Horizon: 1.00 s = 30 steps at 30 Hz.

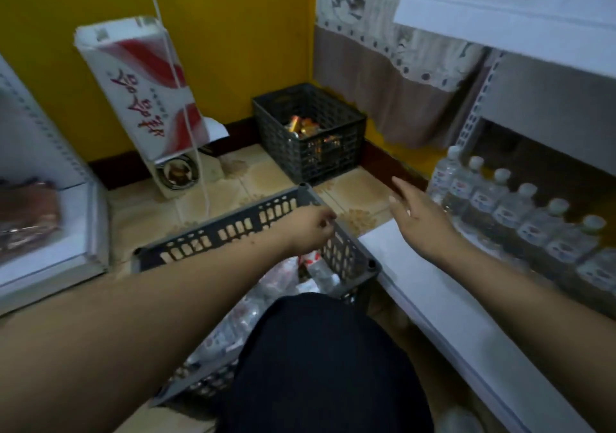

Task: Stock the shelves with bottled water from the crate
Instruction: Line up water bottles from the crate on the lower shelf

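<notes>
A grey slotted crate (pixel 230 231) stands on the floor in front of me, with clear water bottles (pixel 283 277) lying inside it. My left hand (pixel 311 229) hovers over the crate's far right corner, fingers curled, holding nothing that I can see. My right hand (pixel 416 217) is spread open over the edge of the white bottom shelf (pixel 443 302), empty. A row of upright water bottles with white caps (pixel 510 205) stands along that shelf on the right.
A second dark crate (pixel 310 132) with orange packets sits in the corner by the yellow wall. A white and red carton (pixel 146 99) leans against the wall, with a cord in front. Another shelf (pixel 50 252) lies at the left. My dark-clothed knee (pixel 316 359) covers the crate's near side.
</notes>
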{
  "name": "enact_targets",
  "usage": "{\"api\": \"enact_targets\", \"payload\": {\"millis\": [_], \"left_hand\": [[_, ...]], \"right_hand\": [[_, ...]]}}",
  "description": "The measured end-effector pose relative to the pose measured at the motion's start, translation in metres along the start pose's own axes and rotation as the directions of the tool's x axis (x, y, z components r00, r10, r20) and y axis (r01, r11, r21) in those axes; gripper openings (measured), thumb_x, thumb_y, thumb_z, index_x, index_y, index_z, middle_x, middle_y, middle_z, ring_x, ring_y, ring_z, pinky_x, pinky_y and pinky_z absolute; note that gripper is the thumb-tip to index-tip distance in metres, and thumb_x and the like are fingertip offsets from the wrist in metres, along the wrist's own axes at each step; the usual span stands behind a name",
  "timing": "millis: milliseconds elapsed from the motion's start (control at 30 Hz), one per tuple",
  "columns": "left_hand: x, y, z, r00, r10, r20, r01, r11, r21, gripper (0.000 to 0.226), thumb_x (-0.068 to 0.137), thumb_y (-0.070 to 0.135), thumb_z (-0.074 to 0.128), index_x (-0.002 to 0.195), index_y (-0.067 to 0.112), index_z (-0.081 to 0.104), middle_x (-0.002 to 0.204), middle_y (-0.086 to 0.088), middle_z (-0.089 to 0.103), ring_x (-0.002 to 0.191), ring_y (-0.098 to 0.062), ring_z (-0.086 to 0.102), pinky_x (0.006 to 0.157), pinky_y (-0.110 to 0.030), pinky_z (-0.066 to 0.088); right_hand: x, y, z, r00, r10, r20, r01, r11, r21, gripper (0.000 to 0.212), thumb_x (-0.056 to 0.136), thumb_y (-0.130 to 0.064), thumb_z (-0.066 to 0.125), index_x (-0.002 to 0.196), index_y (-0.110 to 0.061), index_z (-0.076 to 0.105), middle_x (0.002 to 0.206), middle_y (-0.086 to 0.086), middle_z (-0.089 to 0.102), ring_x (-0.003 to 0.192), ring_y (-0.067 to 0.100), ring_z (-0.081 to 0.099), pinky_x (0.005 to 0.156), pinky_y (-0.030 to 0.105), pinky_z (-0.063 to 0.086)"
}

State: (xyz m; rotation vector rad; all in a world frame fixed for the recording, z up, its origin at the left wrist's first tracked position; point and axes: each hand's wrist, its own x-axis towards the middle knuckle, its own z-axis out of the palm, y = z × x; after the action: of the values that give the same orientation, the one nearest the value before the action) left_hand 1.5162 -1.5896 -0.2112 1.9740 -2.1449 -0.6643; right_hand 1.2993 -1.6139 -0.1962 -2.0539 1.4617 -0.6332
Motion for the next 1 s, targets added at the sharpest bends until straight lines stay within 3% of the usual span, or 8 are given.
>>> {"api": "enact_targets", "payload": {"millis": [167,333,433,500,667,767,867,1000], "left_hand": [[-0.038,-0.119,0.034,0.923,-0.379,-0.068,0.369,0.921,-0.124,0.035,0.09,0.025,0.055,0.122,0.013,0.06,0.111,-0.009,0.066,0.091,-0.025,0.062,0.078,-0.035,0.054],[-0.076,-0.208,0.067,0.781,-0.623,-0.034,0.619,0.78,-0.086,0.05,0.091,0.029,0.059,0.137,0.011,0.048,0.127,-0.015,0.055,0.106,-0.03,0.056,0.085,-0.038,0.051],[-0.093,-0.235,0.094,0.722,-0.69,0.056,0.691,0.714,-0.111,0.061,0.087,0.044,0.064,0.138,0.013,0.047,0.127,-0.015,0.057,0.109,-0.03,0.058,0.086,-0.034,0.049],[-0.098,-0.241,0.111,0.722,-0.687,0.08,0.689,0.725,0.005,0.068,0.082,0.051,0.067,0.137,0.016,0.048,0.13,-0.013,0.056,0.114,-0.028,0.056,0.092,-0.033,0.048],[-0.094,-0.238,0.126,0.675,-0.735,0.061,0.695,0.662,0.28,0.099,0.072,0.061,0.073,0.147,0.012,0.03,0.147,-0.015,0.033,0.134,-0.031,0.034,0.109,-0.039,0.036],[-0.097,-0.227,0.138,0.607,-0.795,0.018,0.784,0.602,0.153,0.099,0.07,0.054,0.079,0.144,0.009,0.03,0.149,-0.017,0.024,0.136,-0.034,0.028,0.107,-0.042,0.039],[-0.102,-0.218,0.149,0.576,-0.817,0.002,0.816,0.575,-0.048,0.097,0.067,0.042,0.083,0.14,0.011,0.027,0.141,-0.015,0.037,0.125,-0.032,0.045,0.098,-0.043,0.05],[-0.102,-0.211,0.139,0.52,-0.839,0.163,0.785,0.394,-0.478,0.091,0.068,0.035,0.085,0.139,0.011,0.032,0.124,-0.008,0.056,0.108,-0.025,0.059,0.084,-0.037,0.054]], "right_hand": [[0.007,-0.014,0.074,0.979,-0.045,0.199,0.046,0.999,0.003,0.053,0.104,-0.035,0.04,0.153,-0.019,0.027,0.156,0.004,0.035,0.141,0.021,0.035,0.113,0.032,0.028],[0.019,-0.007,0.14,0.931,-0.005,0.366,-0.012,0.999,0.045,0.051,0.103,-0.034,0.041,0.152,-0.023,0.031,0.153,-0.001,0.039,0.139,0.017,0.038,0.111,0.029,0.03],[0.025,-0.002,0.178,0.903,-0.006,0.429,-0.028,0.997,0.071,0.048,0.103,-0.032,0.044,0.149,-0.021,0.037,0.151,-0.001,0.042,0.136,0.013,0.04,0.102,0.018,0.032],[0.027,0.001,0.201,0.877,0.002,0.48,-0.043,0.996,0.074,0.05,0.103,-0.032,0.045,0.15,-0.02,0.036,0.15,-0.001,0.042,0.135,0.013,0.041,0.094,0.011,0.037],[0.019,0.009,0.233,0.838,-0.005,0.546,-0.02,0.999,0.04,0.05,0.102,-0.03,0.046,0.149,-0.016,0.036,0.148,0.004,0.046,0.134,0.017,0.045,0.112,0.034,0.035],[0.016,0.008,0.235,0.852,0.005,0.524,-0.018,1.0,0.019,0.049,0.102,-0.028,0.046,0.148,-0.017,0.038,0.145,0.004,0.05,0.131,0.019,0.048,0.111,0.037,0.037],[0.017,0.007,0.233,0.859,0.047,0.509,-0.105,0.991,0.087,0.048,0.101,-0.029,0.047,0.148,-0.018,0.04,0.144,0.002,0.051,0.13,0.016,0.048,0.109,0.037,0.041],[0.015,0.006,0.228,0.864,0.132,0.486,-0.222,0.966,0.133,0.048,0.101,-0.028,0.048,0.147,-0.018,0.04,0.142,0.001,0.052,0.125,0.015,0.051,0.103,0.037,0.047]]}}
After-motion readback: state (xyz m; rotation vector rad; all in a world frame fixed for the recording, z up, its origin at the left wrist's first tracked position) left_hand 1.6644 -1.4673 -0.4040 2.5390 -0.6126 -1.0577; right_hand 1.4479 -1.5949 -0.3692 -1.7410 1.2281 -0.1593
